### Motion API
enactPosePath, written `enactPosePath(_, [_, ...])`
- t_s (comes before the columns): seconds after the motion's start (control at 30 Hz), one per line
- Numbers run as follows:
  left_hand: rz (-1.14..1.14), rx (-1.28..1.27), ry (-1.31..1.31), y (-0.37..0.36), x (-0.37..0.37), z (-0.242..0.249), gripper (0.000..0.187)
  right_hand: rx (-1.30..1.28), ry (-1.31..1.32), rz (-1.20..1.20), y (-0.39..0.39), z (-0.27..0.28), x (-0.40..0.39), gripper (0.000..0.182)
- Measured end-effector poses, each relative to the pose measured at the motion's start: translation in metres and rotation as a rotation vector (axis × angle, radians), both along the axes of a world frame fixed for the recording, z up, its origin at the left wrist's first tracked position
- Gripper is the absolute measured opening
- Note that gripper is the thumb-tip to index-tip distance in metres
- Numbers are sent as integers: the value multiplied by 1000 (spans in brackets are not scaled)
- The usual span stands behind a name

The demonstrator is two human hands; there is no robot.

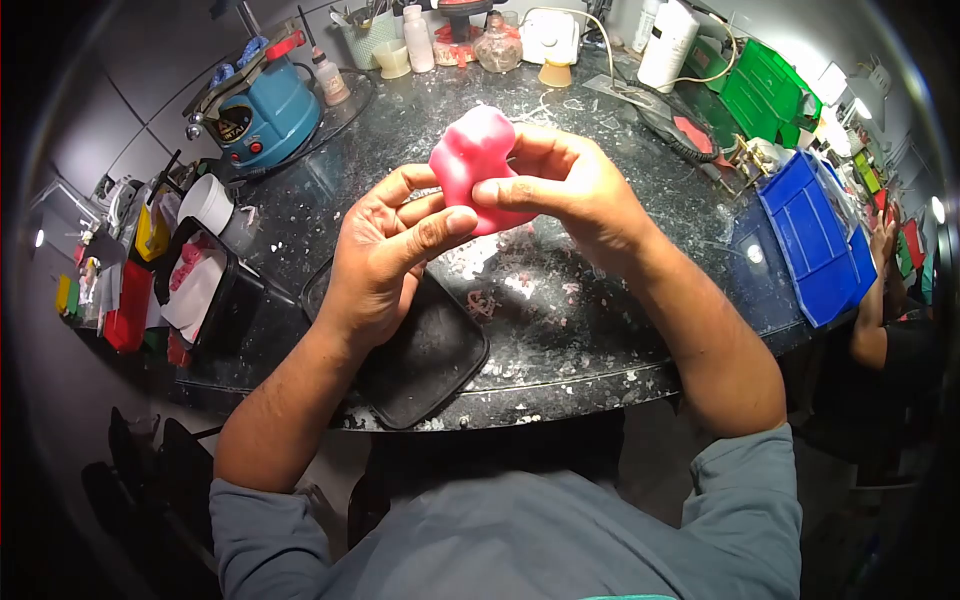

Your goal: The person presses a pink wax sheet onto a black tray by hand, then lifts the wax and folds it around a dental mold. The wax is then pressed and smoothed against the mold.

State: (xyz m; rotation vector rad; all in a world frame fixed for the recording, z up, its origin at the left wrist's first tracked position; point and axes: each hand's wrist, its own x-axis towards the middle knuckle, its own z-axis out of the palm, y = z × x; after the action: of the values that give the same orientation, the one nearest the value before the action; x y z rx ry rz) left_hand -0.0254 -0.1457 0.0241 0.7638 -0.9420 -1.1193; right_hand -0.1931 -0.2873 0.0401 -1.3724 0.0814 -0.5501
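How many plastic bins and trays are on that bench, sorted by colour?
Blue bins: 1
Green bins: 1
Black trays: 1, lying under the left hand
Total: 3

The left hand and the right hand hold a pink lump above the bench.
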Motion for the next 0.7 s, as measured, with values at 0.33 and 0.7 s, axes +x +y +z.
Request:
enactPosePath(0.33, [47,6,-277,2,1,1,36,-82,35,26,-11,-1,0,36])
enactPosePath(0.7, [98,119,192,-6,25,4,43,-589,359,-658,-75,17,-30,23])
